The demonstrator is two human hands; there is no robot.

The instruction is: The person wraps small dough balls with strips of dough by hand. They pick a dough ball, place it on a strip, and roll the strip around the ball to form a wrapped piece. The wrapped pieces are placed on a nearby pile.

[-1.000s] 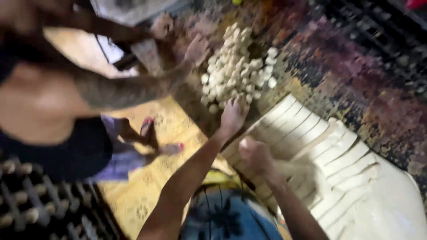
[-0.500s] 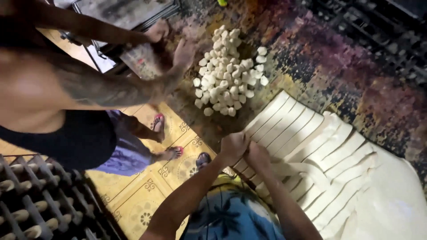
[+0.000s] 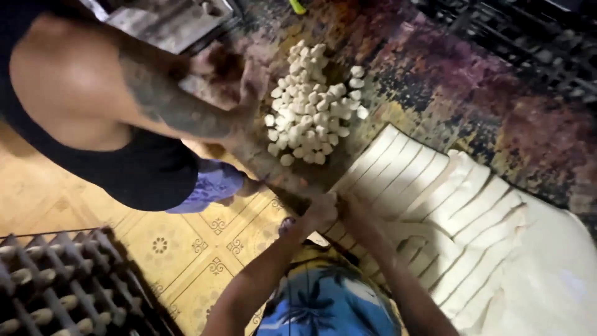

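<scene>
Both hands sit together at the near edge of the dark, stained desk point(image 3: 472, 81), right at the near ends of the pale flat dough strips point(image 3: 429, 186). Left hand point(image 3: 320, 211) is curled shut, pinching what looks like the end of one strip; right hand point(image 3: 354, 208) is just beside it, touching the same strip ends, but blur hides whether it's closed or loose, so can't tell.

Key relation: strips run w/ long axis from the hands away to the upper right, side by side like slats, spreading out to the right. So the dough lies ahead and rightward of both hands; right arm is on the nearer side for the rest of the sheet.

Heap of small round white dough pieces point(image 3: 311, 106) sits further up the desk, ahead-left, apart from the strips. A co-worker's hand point(image 3: 252, 84) rests at the heap's left edge.
</scene>
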